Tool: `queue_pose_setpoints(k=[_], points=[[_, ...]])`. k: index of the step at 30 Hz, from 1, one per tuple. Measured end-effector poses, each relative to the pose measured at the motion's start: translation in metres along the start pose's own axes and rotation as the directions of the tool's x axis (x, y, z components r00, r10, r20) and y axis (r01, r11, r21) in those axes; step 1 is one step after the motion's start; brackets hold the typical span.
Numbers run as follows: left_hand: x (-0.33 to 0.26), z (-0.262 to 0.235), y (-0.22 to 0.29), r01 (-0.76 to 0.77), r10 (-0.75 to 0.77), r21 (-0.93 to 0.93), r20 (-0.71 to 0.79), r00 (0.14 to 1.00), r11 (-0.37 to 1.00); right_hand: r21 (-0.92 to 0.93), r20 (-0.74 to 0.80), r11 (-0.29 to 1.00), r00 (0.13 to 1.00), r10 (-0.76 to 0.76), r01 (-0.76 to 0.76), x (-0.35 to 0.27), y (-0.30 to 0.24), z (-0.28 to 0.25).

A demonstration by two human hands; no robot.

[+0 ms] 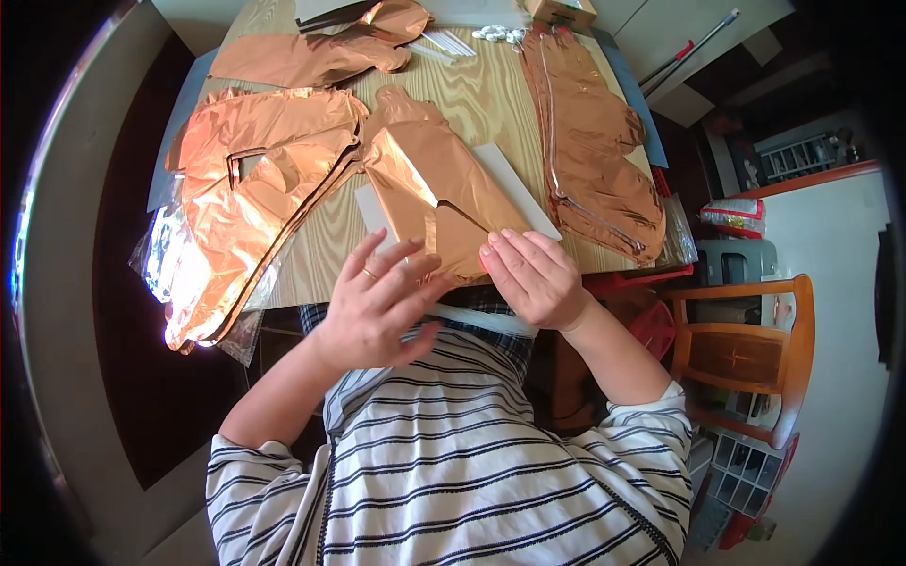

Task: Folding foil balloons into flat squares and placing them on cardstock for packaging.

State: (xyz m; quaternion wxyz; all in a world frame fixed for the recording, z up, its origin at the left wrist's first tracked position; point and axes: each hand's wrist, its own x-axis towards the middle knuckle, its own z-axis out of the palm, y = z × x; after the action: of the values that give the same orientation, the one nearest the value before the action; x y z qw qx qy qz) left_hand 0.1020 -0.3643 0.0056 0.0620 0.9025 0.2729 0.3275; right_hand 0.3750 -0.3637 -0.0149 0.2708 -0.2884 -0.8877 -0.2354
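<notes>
A flat, folded copper-coloured foil balloon (pixel 415 174) lies in front of me, over a white card (pixel 510 189) whose edges show at both sides. My right hand (pixel 538 278) pinches the near right edge of this balloon, fingers pressed together; its thumb is hidden. Close by on the left, my left hand (pixel 377 307), with a ring, hovers over the near table edge, fingers spread and apparently holding nothing. To its left, a stack of copper foil balloons (pixel 274 189) with a cut-out slot hangs partly over the table's corner.
More copper foil balloons (pixel 599 151) lie along the right side of the wooden table (pixel 477 104), others (pixel 293 58) at the far left. White sticks (pixel 448 42) and small white pieces (pixel 498 35) sit at the back. Right of me stands a wooden chair (pixel 793 358).
</notes>
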Motion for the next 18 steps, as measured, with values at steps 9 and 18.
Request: queue_pose_setpoints(k=[9,18], points=[[0.016,0.025,0.009,-0.078,0.097,0.300,-0.050,0.994,0.951,-0.017,0.042,0.999,0.999,0.035,-0.034,0.016,-0.010,-0.004],[0.012,0.002,-0.013,-0.149,0.223,0.377,-0.159,0.962,0.914,-0.039,0.028,0.998,0.999,0.047,-0.046,0.019,-0.004,-0.011]])
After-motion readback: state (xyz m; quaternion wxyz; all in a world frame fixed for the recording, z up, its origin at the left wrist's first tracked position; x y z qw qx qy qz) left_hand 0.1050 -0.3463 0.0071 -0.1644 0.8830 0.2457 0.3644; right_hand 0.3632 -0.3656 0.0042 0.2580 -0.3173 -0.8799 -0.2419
